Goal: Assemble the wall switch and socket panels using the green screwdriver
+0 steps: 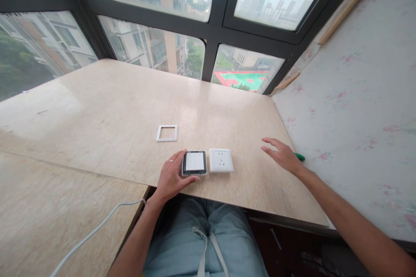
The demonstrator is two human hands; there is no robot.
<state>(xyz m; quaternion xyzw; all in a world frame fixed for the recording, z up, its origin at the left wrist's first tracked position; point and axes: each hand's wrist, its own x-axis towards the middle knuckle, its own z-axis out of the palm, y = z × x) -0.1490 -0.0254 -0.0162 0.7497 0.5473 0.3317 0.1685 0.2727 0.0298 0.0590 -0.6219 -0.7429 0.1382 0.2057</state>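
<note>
My left hand (172, 174) grips a wall switch (195, 161) by its left side, thumb along the near edge and fingers at the far left corner. The switch has two white rockers, and its dark grey inner mount is exposed. Just right of it lies a white wall socket (221, 160) with several slots. Beyond them is a white square cover frame (167, 139), lying flat. Over the right part of the tabletop, my right hand (280, 154) is open, thumb and fingers apart. A green object's end (299, 156) shows behind that hand; the rest of it is mostly hidden.
The beige marble-patterned tabletop (107, 112) reaches the dark window frame (212, 47). A flower-patterned wall (354, 108) bounds the right side. At lower left a white cable (94, 231) crosses the surface. My legs (208, 233) are under the front edge.
</note>
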